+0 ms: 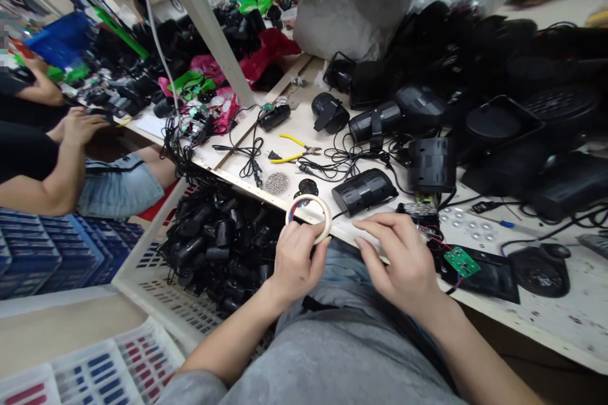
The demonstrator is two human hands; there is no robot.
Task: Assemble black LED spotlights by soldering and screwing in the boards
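My left hand (300, 261) is closed around the lower edge of a cream ring (327, 214) that looks like a thin roll of tape, held over the table's front edge. To its right, my right hand (399, 259) has thumb and fingers apart, with nothing visible between them. Just beyond the hands lies a black cylindrical housing (365, 192) with a cable. A small round black part (308, 188) shows behind the ring. Beside my right hand, a green circuit board (462, 262) with thin wires rests on a flat black piece (496, 278).
Yellow-handled pliers (293, 157), coiled black cables (249, 158) and a round patch of small metal bits (277, 183) lie on the white table (294, 120). Black housings pile up at the right. A crate (142, 272) full of black parts stands below left. Other people sit nearby.
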